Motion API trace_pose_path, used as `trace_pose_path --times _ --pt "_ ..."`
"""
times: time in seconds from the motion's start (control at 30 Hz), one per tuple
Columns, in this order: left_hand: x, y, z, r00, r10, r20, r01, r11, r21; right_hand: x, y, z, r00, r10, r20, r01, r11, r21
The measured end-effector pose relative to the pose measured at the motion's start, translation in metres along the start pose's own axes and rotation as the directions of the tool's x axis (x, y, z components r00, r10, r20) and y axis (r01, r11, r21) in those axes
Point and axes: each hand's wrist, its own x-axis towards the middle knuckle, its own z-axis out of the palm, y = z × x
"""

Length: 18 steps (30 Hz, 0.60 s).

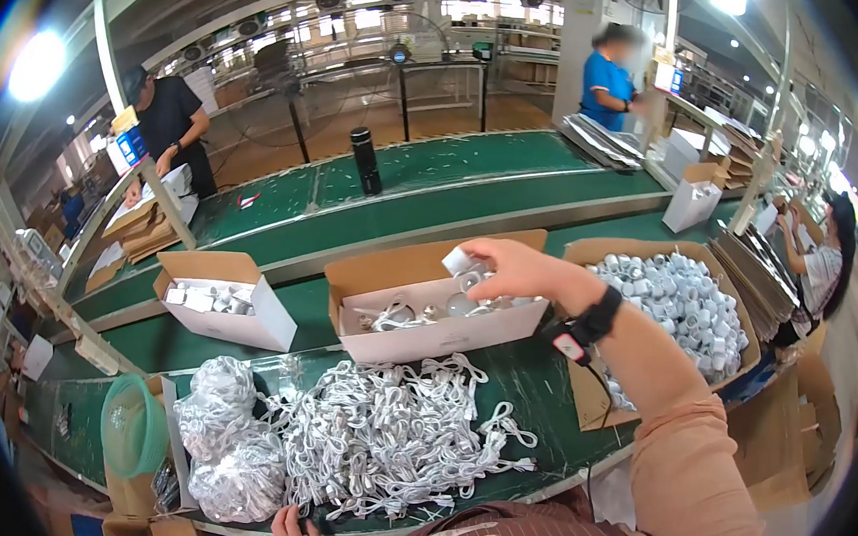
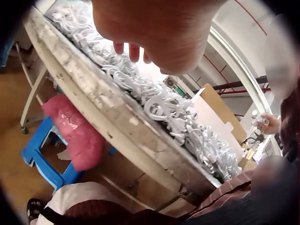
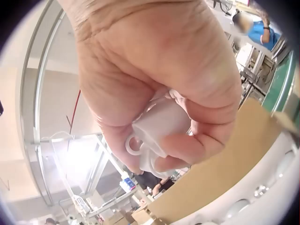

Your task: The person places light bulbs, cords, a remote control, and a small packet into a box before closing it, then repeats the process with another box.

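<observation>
My right hand (image 1: 522,272) is raised over the middle white box (image 1: 444,340), gripping white cup-shaped plastic parts (image 3: 161,123). A small ring sticks out from one of them in the right wrist view, and the curled fingers hide much of the rest. Inside that box lie white cords and round bulbs (image 1: 461,304). At the front edge of the table is my left hand (image 1: 297,533), fingers loosely bent and holding nothing, close to a heap of white cords (image 1: 380,432). From the left wrist view, the left hand (image 2: 159,35) appears above these cords.
A carton (image 1: 593,401) full of similar white parts stands at right. Left of the middle box is a smaller box (image 1: 269,319) of white pieces. Bagged cords (image 1: 230,462) and a green basket (image 1: 134,427) sit front left. A black bottle (image 1: 365,161) stands on the conveyor behind.
</observation>
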Motion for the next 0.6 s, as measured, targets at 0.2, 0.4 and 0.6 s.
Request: trace_pose_path --times 0.2,0.4,0.6 --pt "-0.008 -0.009 0.018 0.997 -0.053 -0.061 0.059 0.993 0.104 0.054 0.039 0.033 0.972 -0.224 0.069 0.220 0.774 -0.594" --pt "-0.010 -0.010 0.022 0.996 -0.025 -0.089 0.035 0.993 0.115 0.039 0.054 0.021 0.981 -0.182 0.066 0.162 0.588 -0.792" --pt "-0.009 -0.012 0.022 0.996 -0.005 -0.088 0.013 0.995 0.101 -0.010 0.043 -0.026 0.940 -0.334 -0.062 0.175 0.632 -0.755"
